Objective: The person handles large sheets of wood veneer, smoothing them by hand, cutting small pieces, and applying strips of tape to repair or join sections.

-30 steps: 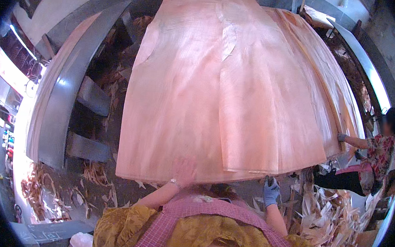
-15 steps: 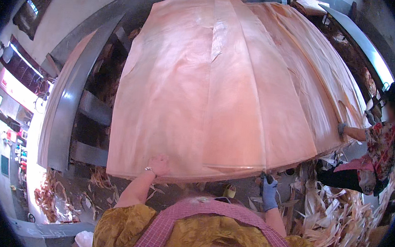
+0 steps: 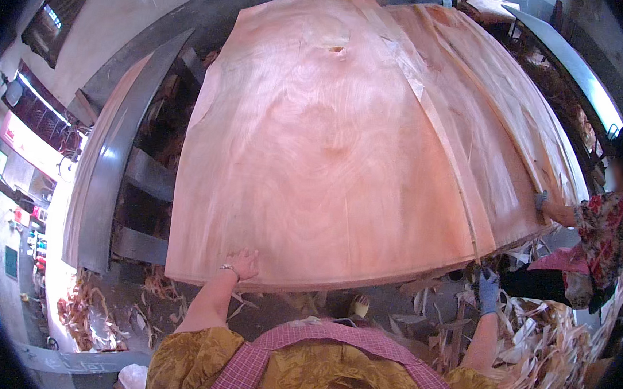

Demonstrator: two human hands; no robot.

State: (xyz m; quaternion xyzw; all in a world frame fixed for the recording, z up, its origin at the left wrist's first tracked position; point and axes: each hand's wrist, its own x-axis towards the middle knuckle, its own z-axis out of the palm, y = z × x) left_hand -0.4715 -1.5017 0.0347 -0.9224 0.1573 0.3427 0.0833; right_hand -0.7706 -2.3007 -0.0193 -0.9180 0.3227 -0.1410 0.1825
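A large stack of thin, pinkish wood veneer sheets [image 3: 321, 159] spreads out in front of me. My left hand [image 3: 245, 263], bare with a band at the wrist, lies flat on the stack near its front edge, fingers spread. At the front right, my right hand [image 3: 488, 290] wears a blue-grey glove. Its fingers are closed at the front corner of a veneer sheet whose long right edge runs back across the stack; the fingertips are partly hidden. A small torn hole [image 3: 335, 49] shows in the wood near the far end.
On the right, a co-worker in a flowered top [image 3: 605, 225] rests a gloved hand [image 3: 541, 200] on the stack's side. Veneer scraps [image 3: 541, 344] heap on the floor at the right, with more scraps [image 3: 86, 316] at the left. A grey metal beam [image 3: 113, 157] stands left of the stack.
My right hand has moved right along the front edge, and the sheet's edge has shifted right with it. The seam down the middle is gone. My left hand has barely moved.
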